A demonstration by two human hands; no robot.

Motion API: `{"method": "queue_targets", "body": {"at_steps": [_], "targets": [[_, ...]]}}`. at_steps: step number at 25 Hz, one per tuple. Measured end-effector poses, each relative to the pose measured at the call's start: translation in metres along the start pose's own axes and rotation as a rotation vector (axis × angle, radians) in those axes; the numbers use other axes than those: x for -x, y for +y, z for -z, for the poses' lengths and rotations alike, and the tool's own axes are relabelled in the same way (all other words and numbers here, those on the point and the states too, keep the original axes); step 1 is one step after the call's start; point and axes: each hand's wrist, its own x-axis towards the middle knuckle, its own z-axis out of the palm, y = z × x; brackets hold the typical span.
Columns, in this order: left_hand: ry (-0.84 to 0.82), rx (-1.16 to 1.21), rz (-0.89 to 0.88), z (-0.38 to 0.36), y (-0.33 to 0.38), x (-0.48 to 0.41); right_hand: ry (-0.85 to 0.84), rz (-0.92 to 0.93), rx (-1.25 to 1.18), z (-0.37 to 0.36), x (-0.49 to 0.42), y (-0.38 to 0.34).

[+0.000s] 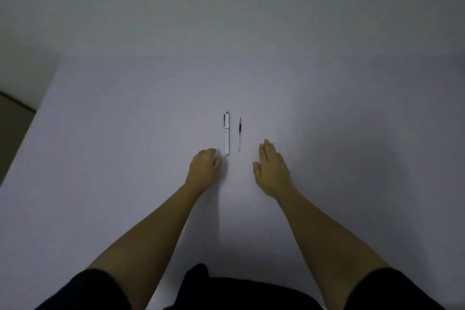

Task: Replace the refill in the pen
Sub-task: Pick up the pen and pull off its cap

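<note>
White plastic pen [227, 133] and thin refill [239, 134] lie mid-worktop [100, 158], well clear of its edges, both light, slick and best pinched mid-barrel; left hand [204, 167] curled, right hand [272, 169] flat-fingered, both empty.

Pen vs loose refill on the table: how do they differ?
The pen is thick, white and capped, with a dark clip; the refill is a thin bare tube, dark at the far end, yellowish nearer. The pen reaches slightly farther at both ends. Both lie flat, parallel, apart, untouched by either hand.
</note>
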Motion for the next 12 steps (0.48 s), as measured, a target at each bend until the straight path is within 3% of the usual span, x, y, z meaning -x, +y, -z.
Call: {"method": "queue_targets", "body": {"at_steps": [12], "targets": [[0.151,0.010,0.145,-0.018,0.035,-0.084,0.186,-0.018,-0.061,-0.026,-0.001,0.007]]}}
